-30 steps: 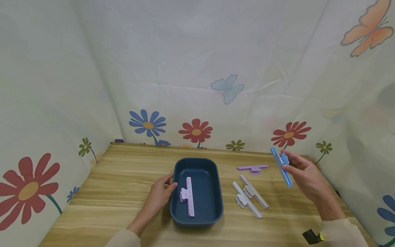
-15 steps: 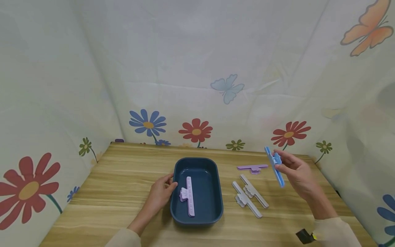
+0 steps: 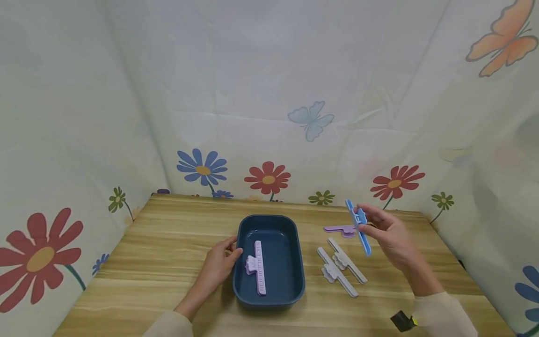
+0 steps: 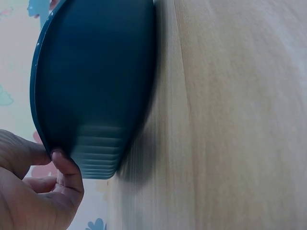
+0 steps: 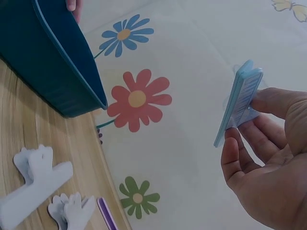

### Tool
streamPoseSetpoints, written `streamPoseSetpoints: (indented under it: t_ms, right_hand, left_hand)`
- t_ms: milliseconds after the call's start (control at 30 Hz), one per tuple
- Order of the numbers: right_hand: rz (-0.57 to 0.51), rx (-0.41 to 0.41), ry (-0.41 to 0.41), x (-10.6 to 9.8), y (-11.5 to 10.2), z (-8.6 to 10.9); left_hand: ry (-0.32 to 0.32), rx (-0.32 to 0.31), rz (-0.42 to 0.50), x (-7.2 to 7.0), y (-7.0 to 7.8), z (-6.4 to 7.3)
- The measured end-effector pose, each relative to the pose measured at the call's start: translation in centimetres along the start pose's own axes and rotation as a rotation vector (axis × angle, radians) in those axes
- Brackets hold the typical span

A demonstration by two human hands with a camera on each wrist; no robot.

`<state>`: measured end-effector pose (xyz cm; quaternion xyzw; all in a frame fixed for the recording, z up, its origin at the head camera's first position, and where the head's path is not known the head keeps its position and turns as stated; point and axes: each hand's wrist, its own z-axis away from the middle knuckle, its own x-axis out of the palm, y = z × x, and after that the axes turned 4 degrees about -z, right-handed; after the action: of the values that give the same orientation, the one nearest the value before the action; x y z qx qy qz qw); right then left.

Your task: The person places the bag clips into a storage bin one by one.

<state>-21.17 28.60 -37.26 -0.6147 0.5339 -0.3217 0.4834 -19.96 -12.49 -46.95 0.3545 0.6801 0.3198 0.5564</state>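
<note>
My right hand point(image 3: 389, 238) pinches a blue bag clip point(image 3: 358, 229) by its scalloped handle, raised above the table; in the head view it overlaps a purple clip point(image 3: 337, 229) lying behind. In the right wrist view the blue clip point(image 5: 240, 100) sits between thumb and fingertips. My left hand point(image 3: 218, 264) grips the left rim of a dark blue plastic bin point(image 3: 301, 262), thumb over the edge, as the left wrist view of the hand point(image 4: 48, 187) also shows. Inside the bin lies a light purple clip point(image 3: 260, 269), lengthwise on the left side of its floor.
Two white clips point(image 3: 337, 272) lie side by side, slanted, on the wooden table point(image 3: 168, 234) right of the bin. A flower-printed cloth point(image 3: 252, 131) hangs along the table's back and sides. A small black item point(image 3: 402, 321) shows at the right sleeve.
My right hand has carried the blue clip leftward, from right of the purple clip to in front of its right end. The left hand and the bin stay where they were.
</note>
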Motion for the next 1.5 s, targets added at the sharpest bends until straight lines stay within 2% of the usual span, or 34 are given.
streamPoseSetpoints:
  t_ms: [233, 667, 1500]
  right_hand:
    - [0.012, 0.0, -0.002, 1.1, 0.0, -0.6]
    - [-0.028, 0.023, -0.021, 3.6, -0.1, -1.8]
    - [-0.091, -0.023, -0.106, 8.8, 0.0, -3.9]
  left_hand:
    - [-0.011, -0.007, -0.008, 0.0, 0.1, 0.0]
    - [0.0, -0.001, -0.007, 0.0, 0.1, -0.1]
    - [0.004, 0.031, -0.003, 0.0, -0.4, -0.1]
